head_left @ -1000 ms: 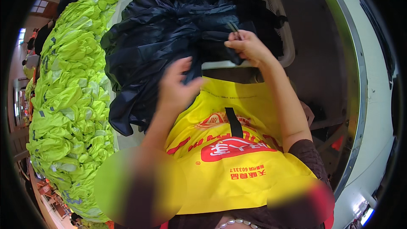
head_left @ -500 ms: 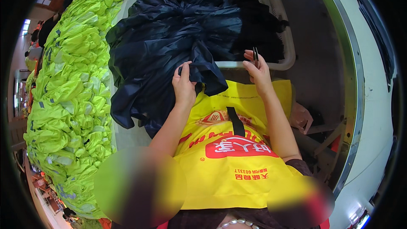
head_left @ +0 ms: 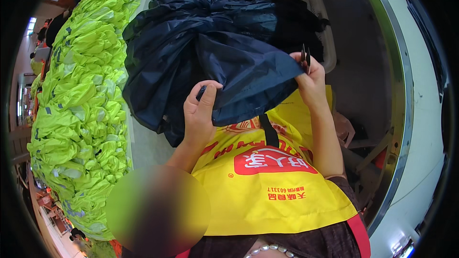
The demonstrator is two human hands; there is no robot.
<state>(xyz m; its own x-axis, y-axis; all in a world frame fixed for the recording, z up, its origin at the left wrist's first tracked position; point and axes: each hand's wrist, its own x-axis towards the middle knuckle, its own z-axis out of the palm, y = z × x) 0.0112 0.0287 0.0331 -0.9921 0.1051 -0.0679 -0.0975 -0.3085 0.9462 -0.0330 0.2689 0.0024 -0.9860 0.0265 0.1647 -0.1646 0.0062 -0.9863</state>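
Now, head view: left hand (head_left: pixel 201 112) pinches lower hem of dark navy thin fabric garment (head_left: pixel 224 52), right hand (head_left: pixel 311 79) grips its other corner together with small black snips (head_left: pixel 305 56); fingers clamped, stretching edge flat over yellow apron (head_left: pixel 267 186), probably for inspection. Neon yellow-green garment pile (head_left: pixel 81 105) lies left.

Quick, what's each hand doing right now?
Left hand: closed on the dark navy fabric.
Right hand: pinching the same fabric's edge, small dark tool held too.

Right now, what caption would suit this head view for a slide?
Both hands, left hand and right hand, stretch a dark navy garment over a yellow apron, beside piled neon-yellow garments.
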